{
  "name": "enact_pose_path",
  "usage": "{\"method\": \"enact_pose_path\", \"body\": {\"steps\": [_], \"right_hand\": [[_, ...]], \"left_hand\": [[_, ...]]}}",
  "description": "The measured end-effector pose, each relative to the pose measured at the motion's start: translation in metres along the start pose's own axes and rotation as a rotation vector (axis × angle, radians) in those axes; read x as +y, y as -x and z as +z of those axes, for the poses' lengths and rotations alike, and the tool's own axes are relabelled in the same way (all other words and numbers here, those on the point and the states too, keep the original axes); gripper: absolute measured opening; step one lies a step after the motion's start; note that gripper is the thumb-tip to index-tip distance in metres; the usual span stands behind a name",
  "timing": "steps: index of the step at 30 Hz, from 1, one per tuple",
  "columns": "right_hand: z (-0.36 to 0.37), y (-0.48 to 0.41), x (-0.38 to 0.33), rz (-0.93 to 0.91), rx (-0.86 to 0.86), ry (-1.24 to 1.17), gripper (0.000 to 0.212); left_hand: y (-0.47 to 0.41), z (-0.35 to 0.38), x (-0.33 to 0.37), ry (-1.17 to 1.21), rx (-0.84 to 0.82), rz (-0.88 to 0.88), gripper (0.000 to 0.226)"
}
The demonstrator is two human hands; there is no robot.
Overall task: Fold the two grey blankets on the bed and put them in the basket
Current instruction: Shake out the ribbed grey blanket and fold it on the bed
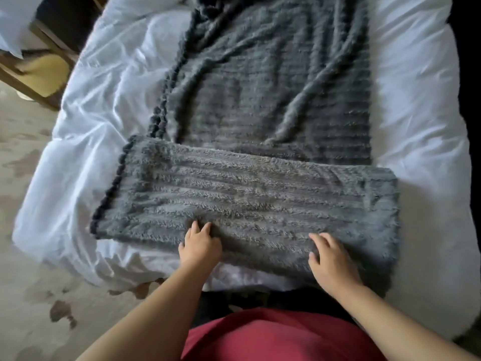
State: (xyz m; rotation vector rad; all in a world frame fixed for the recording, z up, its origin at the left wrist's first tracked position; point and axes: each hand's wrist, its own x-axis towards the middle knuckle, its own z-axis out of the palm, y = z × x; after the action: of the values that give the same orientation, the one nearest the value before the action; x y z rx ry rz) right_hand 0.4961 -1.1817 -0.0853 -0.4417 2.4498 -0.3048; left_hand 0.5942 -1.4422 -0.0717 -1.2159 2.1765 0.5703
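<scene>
A fluffy grey ribbed blanket lies folded into a wide band across the near end of the bed, a dark pom-pom trim along its left edge. Behind it a second grey blanket stretches lengthwise up the bed, wrinkled and unfolded. My left hand rests on the near edge of the folded blanket, its fingers curled into the pile. My right hand lies flat on the same edge further right, fingers spread. No basket is in view.
The bed carries a white rumpled duvet. A wooden chair with a yellow seat stands at the upper left on patterned beige carpet. I stand at the foot of the bed in a red top.
</scene>
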Motion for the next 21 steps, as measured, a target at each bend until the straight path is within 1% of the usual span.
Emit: {"method": "enact_pose_path", "body": {"steps": [2, 3, 4, 5, 7, 8, 9, 10, 11, 12, 13, 15, 17, 19, 20, 21], "right_hand": [[0.013, 0.008, -0.015, 0.03, 0.029, -0.02, 0.029], [0.019, 0.011, -0.023, 0.079, 0.073, -0.067, 0.021], [0.024, 0.013, -0.031, 0.167, 0.117, -0.137, 0.013], [0.029, 0.015, -0.038, 0.296, 0.147, -0.224, 0.011], [0.041, 0.017, -0.048, 0.638, 0.14, -0.451, 0.026], [0.047, 0.017, -0.053, 0.821, 0.115, -0.654, 0.035], [0.052, 0.018, -0.058, 0.991, 0.086, -0.917, 0.042], [0.056, 0.018, -0.061, 1.115, 0.059, -1.197, 0.046], [0.058, 0.019, -0.061, 1.186, 0.055, -1.442, 0.05], [0.061, 0.018, -0.058, 1.217, 0.091, -1.657, 0.057], [0.061, 0.019, -0.056, 1.224, 0.169, -1.824, 0.064], [0.052, 0.017, -0.048, 1.218, 0.346, -2.028, 0.076], [0.039, 0.016, -0.044, 1.204, 0.429, -2.107, 0.078], [0.025, 0.015, -0.042, 1.153, 0.412, -2.118, 0.069], [0.016, 0.014, -0.042, 1.13, 0.395, -2.114, 0.064], [0.005, 0.014, -0.044, 1.106, 0.386, -2.108, 0.058]], "left_hand": [[-0.005, -0.011, -0.028, 0.139, 0.07, -0.039, 0.049], [-0.009, -0.015, -0.039, 0.234, 0.098, -0.093, 0.042], [-0.014, -0.02, -0.049, 0.356, 0.121, -0.195, 0.039], [-0.018, -0.024, -0.058, 0.492, 0.121, -0.337, 0.041], [-0.027, -0.028, -0.073, 0.867, 0.01, -0.619, 0.064], [-0.031, -0.03, -0.08, 1.073, -0.081, -0.709, 0.074], [-0.036, -0.032, -0.086, 1.259, -0.163, -0.772, 0.08], [-0.043, -0.033, -0.093, 1.427, -0.211, -0.809, 0.082], [-0.051, -0.035, -0.099, 1.569, -0.232, -0.816, 0.081], [-0.058, -0.038, -0.103, 1.694, -0.252, -0.805, 0.078], [-0.065, -0.041, -0.107, 1.804, -0.285, -0.783, 0.075], [-0.072, -0.05, -0.108, 1.961, -0.317, -0.763, 0.066], [-0.076, -0.059, -0.107, 1.977, -0.26, -0.782, 0.046], [-0.077, -0.067, -0.104, 1.892, -0.185, -0.776, 0.024], [-0.076, -0.074, -0.102, 1.858, -0.173, -0.753, 0.019], [-0.074, -0.082, -0.098, 1.851, -0.166, -0.717, 0.019]]}}
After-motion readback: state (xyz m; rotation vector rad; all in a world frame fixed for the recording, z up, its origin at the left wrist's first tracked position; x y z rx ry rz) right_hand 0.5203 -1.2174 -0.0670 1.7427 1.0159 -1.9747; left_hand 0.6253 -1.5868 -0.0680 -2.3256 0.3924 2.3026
